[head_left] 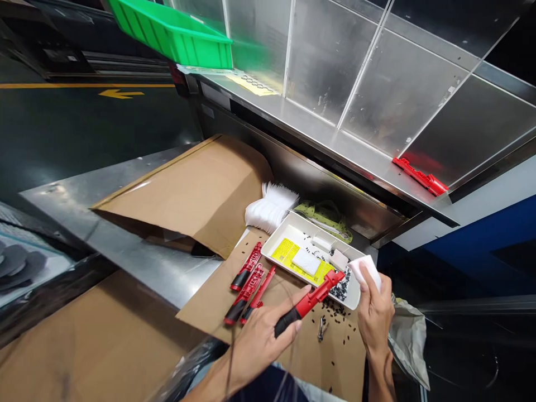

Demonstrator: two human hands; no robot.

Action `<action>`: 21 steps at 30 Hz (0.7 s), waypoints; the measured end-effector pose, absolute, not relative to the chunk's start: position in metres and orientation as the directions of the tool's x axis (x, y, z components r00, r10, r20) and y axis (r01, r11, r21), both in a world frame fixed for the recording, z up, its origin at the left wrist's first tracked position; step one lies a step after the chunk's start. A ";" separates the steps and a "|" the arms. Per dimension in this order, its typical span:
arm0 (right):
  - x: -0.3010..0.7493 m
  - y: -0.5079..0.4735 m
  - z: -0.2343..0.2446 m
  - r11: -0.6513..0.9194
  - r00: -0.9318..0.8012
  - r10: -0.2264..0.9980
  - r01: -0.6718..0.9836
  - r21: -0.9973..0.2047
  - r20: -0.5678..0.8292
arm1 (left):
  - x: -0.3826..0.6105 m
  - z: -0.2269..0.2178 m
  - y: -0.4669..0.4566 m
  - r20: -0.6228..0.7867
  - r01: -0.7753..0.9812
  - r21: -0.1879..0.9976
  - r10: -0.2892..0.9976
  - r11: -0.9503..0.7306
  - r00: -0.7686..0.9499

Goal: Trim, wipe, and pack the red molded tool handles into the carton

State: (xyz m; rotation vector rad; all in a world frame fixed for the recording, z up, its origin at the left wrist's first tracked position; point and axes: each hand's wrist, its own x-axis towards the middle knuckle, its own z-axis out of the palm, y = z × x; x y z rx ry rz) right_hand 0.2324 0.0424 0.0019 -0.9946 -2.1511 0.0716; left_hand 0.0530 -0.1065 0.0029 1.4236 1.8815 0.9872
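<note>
My left hand (272,332) is closed around a red plastic housing (313,295) with a black grip, raised over the cardboard. To the right, my right hand (374,310) pinches a folded white pad (365,271) near the corner of a white tray (281,237). Inside that tray lie yellow printed labels, white blocks and many tiny black pieces (341,287). Several similar red and black housings (247,285) rest on the cardboard sheet (209,307) left of the tray. Small metal clippers or a similar shiny tool (321,329) lie below the tray among scattered black bits.
A stack of white sheets (272,207) and a green patterned pouch (324,218) sit behind the tray. A curved brown cardboard piece (196,190) covers the metal bench's left. Above, a metal shelf (318,125) carries a green bin (184,42) and another red housing (421,176).
</note>
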 end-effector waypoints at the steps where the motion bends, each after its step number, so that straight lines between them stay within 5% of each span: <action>1: 0.233 0.042 0.006 0.732 -0.448 0.649 0.590 -0.342 0.615 | 0.053 0.002 -0.107 0.017 0.561 0.816 0.963 0.142 -0.268; 4: 0.230 0.042 0.013 0.833 -0.630 0.548 0.472 -0.289 0.550 | 0.052 -0.002 -0.107 0.124 0.662 0.745 0.958 0.083 -0.259; 8: 0.230 0.055 0.016 0.751 -0.627 0.635 0.638 -0.170 0.450 | 0.048 -0.012 -0.109 0.206 0.723 0.690 0.949 0.031 -0.238; 11: 0.231 0.057 0.017 0.729 -0.559 0.658 0.639 -0.244 0.504 | 0.046 -0.019 -0.109 0.197 0.690 0.723 0.949 0.028 -0.245; 14: 0.230 0.053 0.015 0.829 -0.673 0.554 0.496 -0.257 0.489 | 0.046 -0.022 -0.108 0.144 0.601 0.798 0.953 0.048 -0.268; 18: 0.235 0.061 0.006 0.719 -0.580 0.668 0.664 -0.204 0.467 | 0.047 -0.016 -0.108 -0.155 0.123 0.974 0.957 0.189 -0.245; 21: 0.238 0.055 -0.002 0.685 -0.467 0.694 0.663 -0.303 0.548 | 0.050 -0.009 -0.107 -0.380 -0.365 0.874 0.919 0.320 -0.104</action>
